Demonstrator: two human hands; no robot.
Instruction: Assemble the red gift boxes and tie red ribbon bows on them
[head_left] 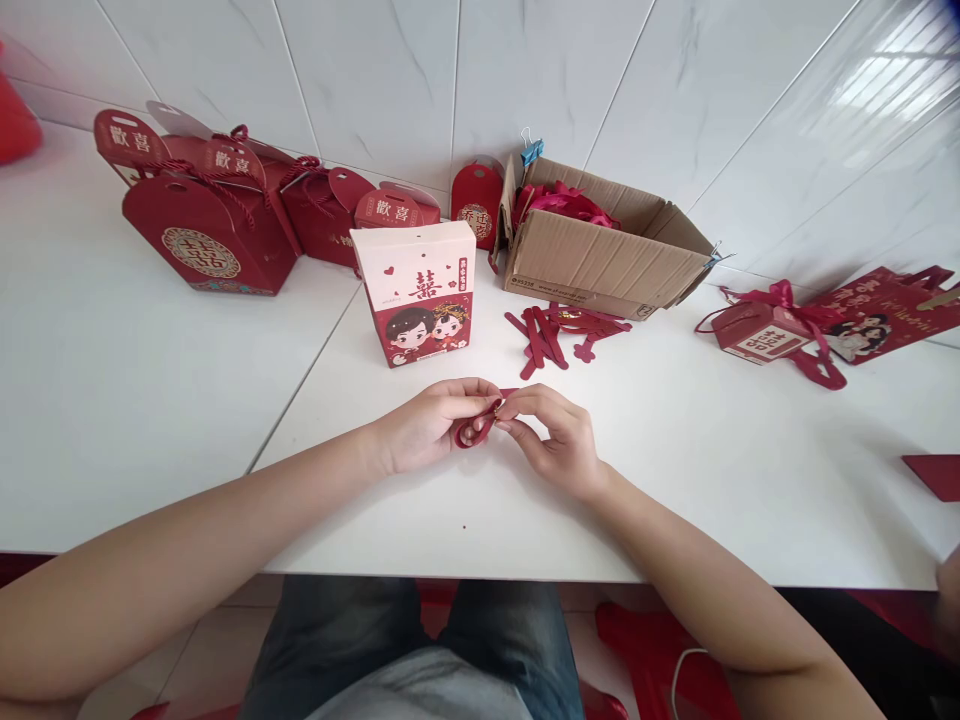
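Observation:
Above the white table, my left hand [429, 425] is closed on a dark red strip [466, 434] that curls into a loop. My right hand [553, 432] pinches the same strip where its ends meet, with a tiny gold-coloured bit showing at the fingertips. Just beyond my hands lies a loose pile of similar red strips [544, 338], some with rounded ends. A white and red gift box [417, 290] with a cartoon couple printed on it stands upright behind my left hand.
Several red gift boxes with cords [214, 235] stand along the wall at left. An open cardboard box [592, 255] holding red ribbon sits at the back. A small ribboned box [761, 330] and a red bag [885, 315] are at right. The table's front edge [465, 577] runs before me.

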